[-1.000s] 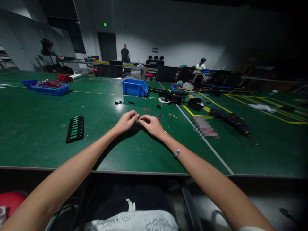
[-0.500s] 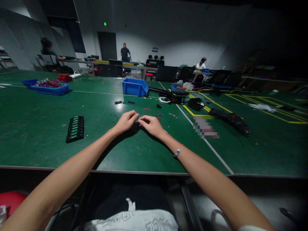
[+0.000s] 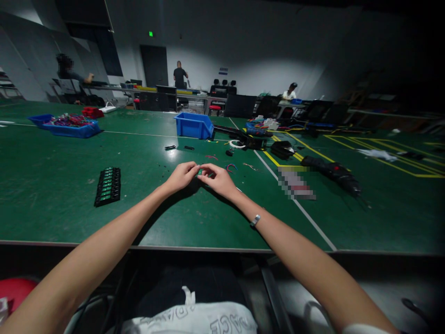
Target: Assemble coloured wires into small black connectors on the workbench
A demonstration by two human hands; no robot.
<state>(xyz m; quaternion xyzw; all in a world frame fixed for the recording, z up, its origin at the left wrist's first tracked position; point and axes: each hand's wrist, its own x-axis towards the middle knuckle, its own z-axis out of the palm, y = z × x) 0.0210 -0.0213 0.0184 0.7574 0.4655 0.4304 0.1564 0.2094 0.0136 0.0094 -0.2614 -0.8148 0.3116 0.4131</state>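
Observation:
My left hand (image 3: 183, 176) and my right hand (image 3: 218, 178) meet over the middle of the green table. Between their fingertips is a small green piece (image 3: 200, 172), mostly covered by the fingers; it looks like a little circuit board. Both hands are closed in a pinch around it. Left of my arm lies a row of black holders with green boards (image 3: 108, 186), side by side in one block. Red and blue wires (image 3: 231, 168) lie just beyond my right hand. Two short black strips (image 3: 170, 147) (image 3: 188, 148) rest farther back.
A blue bin (image 3: 194, 125) stands at the back, and a blue tray of wires (image 3: 71, 125) at the back left. To the right are a black tool (image 3: 332, 174), a white ring (image 3: 237, 144) and a blurred-out flat item (image 3: 296, 183). Several people work at far tables.
My right fingers have shifted slightly up and loosened their curl around the green piece. My left hand stays nearly in place. The person at far left has raised a hand.

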